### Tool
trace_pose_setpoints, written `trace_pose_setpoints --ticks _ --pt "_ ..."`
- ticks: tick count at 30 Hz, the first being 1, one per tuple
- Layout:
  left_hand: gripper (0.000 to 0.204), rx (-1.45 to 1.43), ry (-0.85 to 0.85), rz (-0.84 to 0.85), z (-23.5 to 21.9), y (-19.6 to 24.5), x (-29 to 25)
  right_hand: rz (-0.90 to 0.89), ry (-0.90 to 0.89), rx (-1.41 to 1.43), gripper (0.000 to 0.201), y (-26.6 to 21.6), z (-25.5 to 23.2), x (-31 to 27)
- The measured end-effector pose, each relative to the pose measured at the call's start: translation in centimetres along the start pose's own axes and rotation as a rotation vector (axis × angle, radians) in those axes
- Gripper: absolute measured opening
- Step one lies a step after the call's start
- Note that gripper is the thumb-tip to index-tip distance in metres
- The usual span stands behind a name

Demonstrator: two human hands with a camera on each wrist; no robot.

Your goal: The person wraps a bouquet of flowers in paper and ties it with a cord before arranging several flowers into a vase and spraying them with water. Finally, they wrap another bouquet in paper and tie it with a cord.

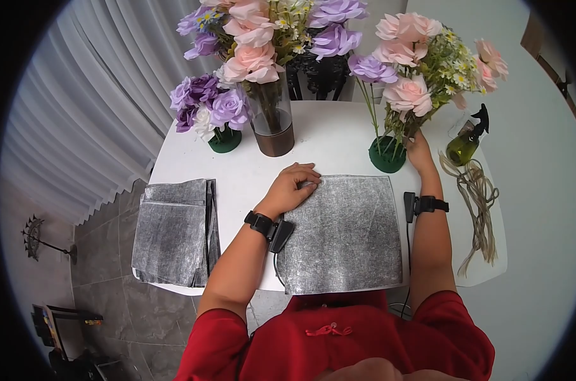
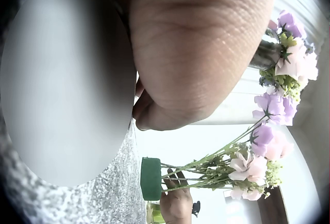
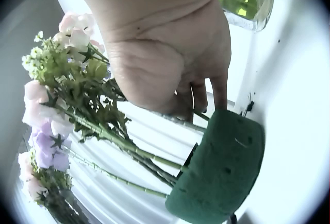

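Observation:
In the head view my left hand [image 1: 291, 189] rests on the top left corner of a grey speckled sheet [image 1: 345, 235], its fingers loosely bent. My right hand [image 1: 420, 153] is at the right side of a green floral foam block [image 1: 387, 160]. Artificial pink roses [image 1: 407, 95], a lilac rose [image 1: 371, 68] and small white daisies stand in this foam. Up close in the right wrist view, the fingers pinch a thin flower stem [image 3: 195, 126] just above the foam; the thumb partly hides the grip.
Folded grey sheets [image 1: 170, 235] lie at left. Behind stand a tall glass vase [image 1: 272, 124] of roses and a second foam block [image 1: 225, 141] with purple flowers. A green spray bottle [image 1: 463, 147] and a raffia bundle [image 1: 477, 203] are at right on the white table [image 1: 329, 143].

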State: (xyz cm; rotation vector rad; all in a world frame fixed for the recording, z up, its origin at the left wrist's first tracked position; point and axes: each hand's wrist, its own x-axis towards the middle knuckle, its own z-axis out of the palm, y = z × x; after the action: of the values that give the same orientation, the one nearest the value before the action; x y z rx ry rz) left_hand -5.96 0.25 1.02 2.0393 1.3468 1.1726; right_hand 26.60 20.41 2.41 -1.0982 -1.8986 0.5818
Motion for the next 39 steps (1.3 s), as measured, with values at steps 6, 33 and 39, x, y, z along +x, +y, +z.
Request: trace_pose_setpoints --ticks 6,33,39 --pt "0.012 -0.002 -0.006 -0.003 0.0 -0.3 -0.1 0.233 -0.337 0.423 0.056 -1.4 -2.9 -1.1" --pt "0.012 0.006 0.001 0.001 0.0 -0.3 -0.2 -0.099 -0.051 -0.305 0.034 -13.8 3.1 -3.1" --pt "0.012 0.003 0.004 0.003 -0.1 -0.2 -0.1 -0.052 -0.023 -0.450 0.021 -13.4 3.4 -2.6"
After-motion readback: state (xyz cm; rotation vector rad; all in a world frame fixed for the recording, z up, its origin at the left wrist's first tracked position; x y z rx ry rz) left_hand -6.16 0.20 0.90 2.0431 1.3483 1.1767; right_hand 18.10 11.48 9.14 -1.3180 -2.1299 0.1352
